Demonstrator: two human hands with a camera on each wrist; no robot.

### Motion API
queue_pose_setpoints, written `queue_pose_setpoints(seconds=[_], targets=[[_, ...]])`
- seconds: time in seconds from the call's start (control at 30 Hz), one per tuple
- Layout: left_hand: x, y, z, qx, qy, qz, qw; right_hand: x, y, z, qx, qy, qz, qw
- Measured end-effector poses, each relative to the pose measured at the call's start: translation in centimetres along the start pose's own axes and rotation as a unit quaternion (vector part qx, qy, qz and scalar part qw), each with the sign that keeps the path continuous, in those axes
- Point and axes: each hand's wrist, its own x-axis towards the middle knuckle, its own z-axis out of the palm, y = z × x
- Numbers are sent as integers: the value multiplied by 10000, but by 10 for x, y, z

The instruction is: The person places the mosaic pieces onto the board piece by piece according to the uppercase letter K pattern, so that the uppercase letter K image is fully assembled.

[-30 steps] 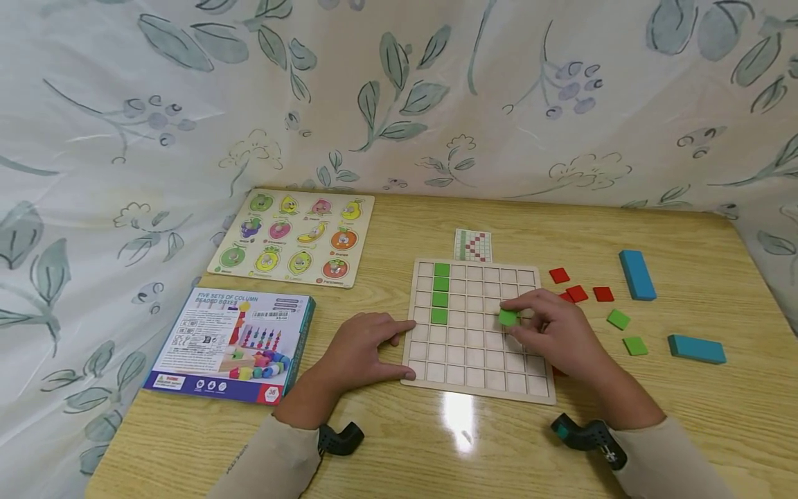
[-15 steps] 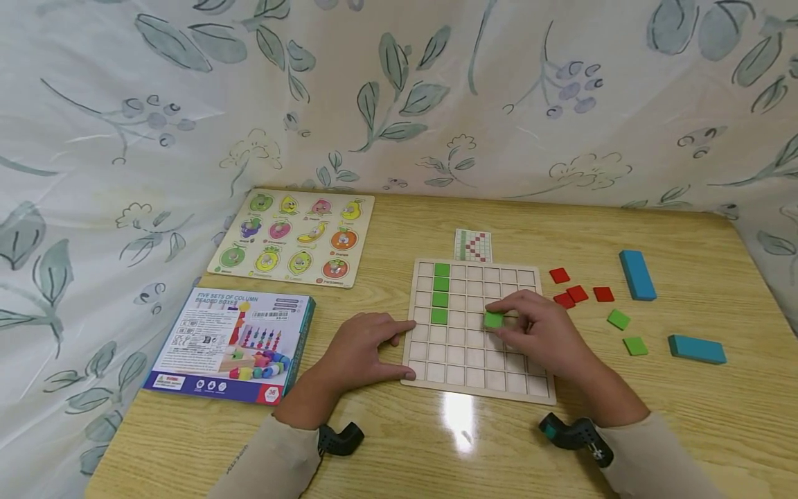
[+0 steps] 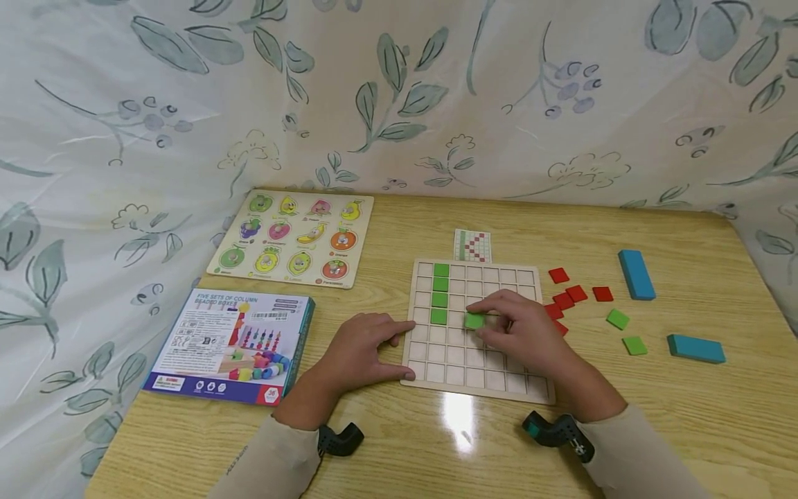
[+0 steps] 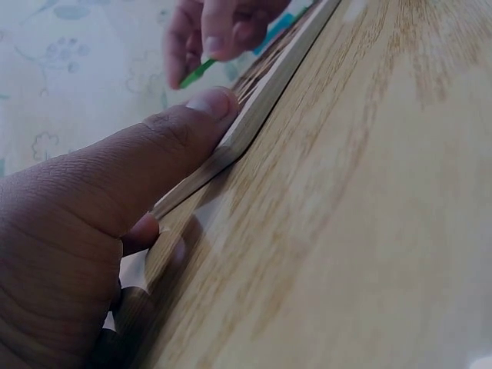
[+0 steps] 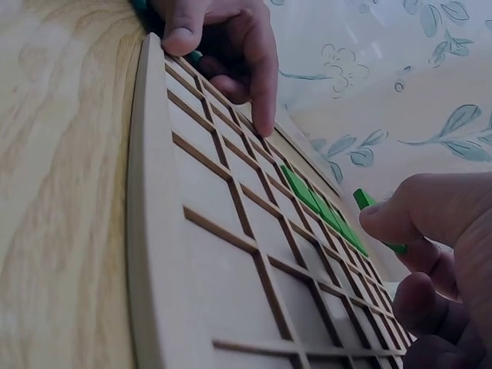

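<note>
the wooden grid board (image 3: 480, 388) is steadied on the tabletop (image 3: 654, 430) by the left hand (image 3: 361, 350), fingers flat at its left edge. a green tile (image 3: 474, 321) is pinched by the right hand (image 3: 520, 333), just right of the green column (image 3: 440, 293).

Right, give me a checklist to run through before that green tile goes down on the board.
1. Green tile pinched in the right hand: ok.
2. Left hand braces the board at its left edge: ok.
3. Squares beside the column of four green tiles are bare: ok.
4. Tile level with the board: not ok, it sits tilted in the right wrist view.
5. Pattern card visible above the board: ok.
6. Exact square under the tile: cannot tell.
</note>
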Motion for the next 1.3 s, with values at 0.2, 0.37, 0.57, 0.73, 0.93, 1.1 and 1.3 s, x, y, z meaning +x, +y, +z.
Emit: queue_pose_setpoints(seconds=[0.2,0.37,0.57,0.73,0.93,1.1,1.3], targets=[[-1,1,0,-16,4,-37,10000,3,-3,10,200,-117,60,9997],[-1,1,-1,16,-5,-37,10000,5,-7,16,224,-212,76,9995],[-1,1,-1,114,-59,-74,9999,10,-13,23,198,-315,-74,9993],[-1,1,-1,138,-81,-66,9998,14,-16,30,134,-427,-199,9988],[-1,1,0,172,-94,-65,9998,17,-18,38,-40,-540,-315,9980],[0,1,0,171,-99,-21,9998,18,-22,41,-204,-644,-232,9974],[1,0,-1,152,-85,6,9998,19,-23,42,-351,-681,-198,9969]])
